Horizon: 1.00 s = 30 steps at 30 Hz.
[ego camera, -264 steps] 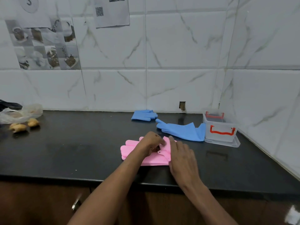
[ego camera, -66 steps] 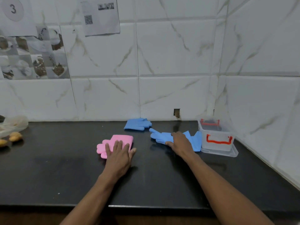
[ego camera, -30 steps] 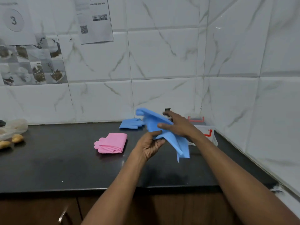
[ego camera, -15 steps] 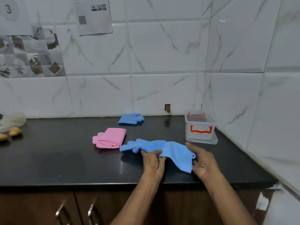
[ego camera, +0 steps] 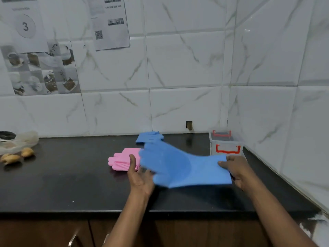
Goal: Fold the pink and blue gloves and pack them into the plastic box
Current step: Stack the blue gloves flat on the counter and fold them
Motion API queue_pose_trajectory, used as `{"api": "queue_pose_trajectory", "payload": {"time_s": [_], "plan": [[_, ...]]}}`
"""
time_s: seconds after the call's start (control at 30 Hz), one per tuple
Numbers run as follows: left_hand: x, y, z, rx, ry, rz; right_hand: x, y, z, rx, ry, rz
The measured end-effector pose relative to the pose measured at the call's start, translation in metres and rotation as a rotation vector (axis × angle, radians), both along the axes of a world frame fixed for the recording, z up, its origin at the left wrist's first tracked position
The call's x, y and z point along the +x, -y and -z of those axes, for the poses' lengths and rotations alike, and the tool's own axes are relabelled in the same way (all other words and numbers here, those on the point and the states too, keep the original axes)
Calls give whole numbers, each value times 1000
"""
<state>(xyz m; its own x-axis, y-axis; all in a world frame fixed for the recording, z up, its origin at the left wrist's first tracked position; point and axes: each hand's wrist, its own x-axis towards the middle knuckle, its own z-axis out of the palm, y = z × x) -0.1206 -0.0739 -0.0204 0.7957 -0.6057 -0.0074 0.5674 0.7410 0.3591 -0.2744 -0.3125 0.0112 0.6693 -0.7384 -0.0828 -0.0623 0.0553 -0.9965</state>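
Two blue gloves: one spread blue glove (ego camera: 183,168) and one folded blue glove (ego camera: 149,138). One folded pink bundle (ego camera: 124,160), glove count within not discernible. One plastic box (ego camera: 226,141); two hands, left hand (ego camera: 140,177) and right hand (ego camera: 235,168); two wall papers, numbered sheet (ego camera: 25,24) and printed sheet (ego camera: 110,22).

The person is working with both arms uncovered, the left forearm (ego camera: 128,220) showing at about 6 o'clock in the view and the right forearm (ego camera: 270,216) at about 5 o'clock. The left hand (ego camera: 140,177) and the right hand (ego camera: 235,168) are likewise showing bare. Each arm is running unclothed from the wrist to the frame's edge.
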Motion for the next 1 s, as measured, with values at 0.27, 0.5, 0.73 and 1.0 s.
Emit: {"api": "queue_pose_trajectory", "payload": {"time_s": [0.27, 0.5, 0.73, 1.0], "plan": [[22, -18, -1, 930, 266, -182, 6, -1, 24, -369, -314, 100], [32, -26, -16, 1084, 570, -298, 12, 2, 20, -530, -255, 146], [15, -20, -13, 1628, 1409, -1022, 14, -16, 26, -1112, -476, 240], [26, 23, 21, 1844, 1948, 33, 67, -68, 51, -1218, -587, -574]]}}
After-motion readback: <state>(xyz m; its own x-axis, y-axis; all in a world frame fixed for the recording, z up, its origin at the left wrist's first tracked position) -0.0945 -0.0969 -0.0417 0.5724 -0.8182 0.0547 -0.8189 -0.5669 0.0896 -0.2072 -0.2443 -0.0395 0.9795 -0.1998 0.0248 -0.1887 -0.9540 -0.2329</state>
